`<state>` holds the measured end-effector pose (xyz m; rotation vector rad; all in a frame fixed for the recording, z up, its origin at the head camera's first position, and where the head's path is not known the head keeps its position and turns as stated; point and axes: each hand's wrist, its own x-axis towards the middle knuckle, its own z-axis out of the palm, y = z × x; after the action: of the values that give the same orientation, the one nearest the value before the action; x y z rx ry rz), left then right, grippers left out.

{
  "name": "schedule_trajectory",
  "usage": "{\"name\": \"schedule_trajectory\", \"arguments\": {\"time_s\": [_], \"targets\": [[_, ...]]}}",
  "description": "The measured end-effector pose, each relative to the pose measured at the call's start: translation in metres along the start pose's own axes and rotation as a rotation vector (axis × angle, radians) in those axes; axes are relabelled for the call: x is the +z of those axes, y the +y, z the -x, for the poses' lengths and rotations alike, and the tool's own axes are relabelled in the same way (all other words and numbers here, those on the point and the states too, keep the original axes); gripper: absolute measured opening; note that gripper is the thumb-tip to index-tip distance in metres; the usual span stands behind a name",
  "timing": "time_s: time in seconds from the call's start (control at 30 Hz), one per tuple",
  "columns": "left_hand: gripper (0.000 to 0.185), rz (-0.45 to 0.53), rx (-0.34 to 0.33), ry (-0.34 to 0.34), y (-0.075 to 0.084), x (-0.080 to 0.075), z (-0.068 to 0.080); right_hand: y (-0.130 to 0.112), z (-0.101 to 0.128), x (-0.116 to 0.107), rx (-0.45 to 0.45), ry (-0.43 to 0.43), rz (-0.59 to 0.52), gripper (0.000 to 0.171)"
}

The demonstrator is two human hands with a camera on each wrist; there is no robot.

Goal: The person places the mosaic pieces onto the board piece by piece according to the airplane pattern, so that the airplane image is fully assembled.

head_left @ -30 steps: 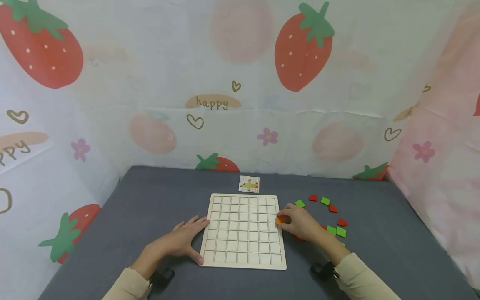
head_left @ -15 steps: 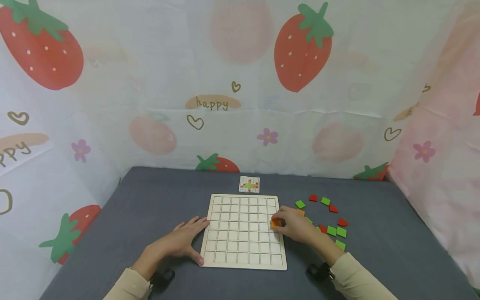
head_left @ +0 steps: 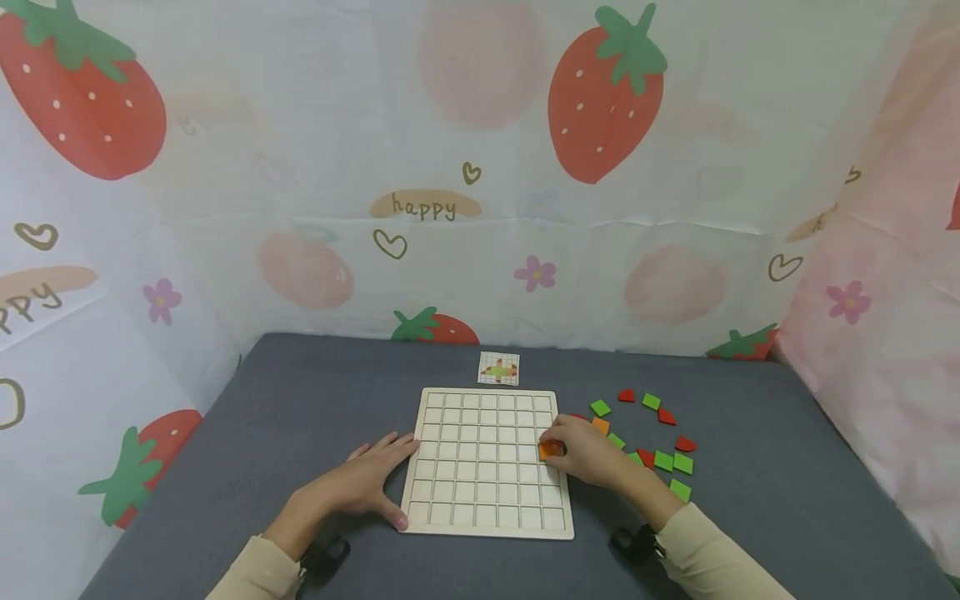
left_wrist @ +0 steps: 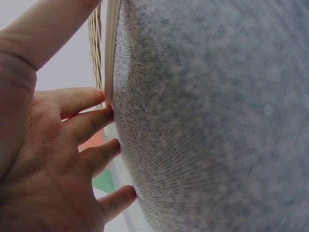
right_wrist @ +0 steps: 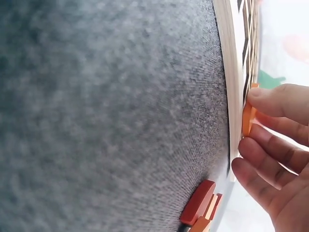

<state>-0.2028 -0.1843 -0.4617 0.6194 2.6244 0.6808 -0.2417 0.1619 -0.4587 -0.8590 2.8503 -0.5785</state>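
A pale wooden grid board lies flat on the dark grey table. My right hand pinches an orange tile between thumb and fingers, over the cells near the board's right edge. In the right wrist view that orange tile tilts against the board, and the other fingers curl near the rim. My left hand is spread along the left side, with its thumb at the near corner and fingertips at the edge. The left wrist view shows the fingers extended, some touching the board's side.
Several loose tiles lie right of the board, among them a green tile, a red tile and another orange tile. A small card with a coloured grid picture lies behind the board. A strawberry-print curtain stands behind the table.
My right hand has moved slightly left with the orange tile, from the board's right rim onto its right-hand cells. The left hand stays in place.
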Motion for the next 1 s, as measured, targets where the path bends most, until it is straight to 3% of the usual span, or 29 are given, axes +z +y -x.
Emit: {"name": "schedule_trajectory", "arguments": {"time_s": [1.0], "targets": [[0.111, -0.007, 0.005, 0.001, -0.0032, 0.001, -0.0003, -0.0007, -0.0005, -0.0014, -0.041, 0.004, 0.009, 0.021]]}}
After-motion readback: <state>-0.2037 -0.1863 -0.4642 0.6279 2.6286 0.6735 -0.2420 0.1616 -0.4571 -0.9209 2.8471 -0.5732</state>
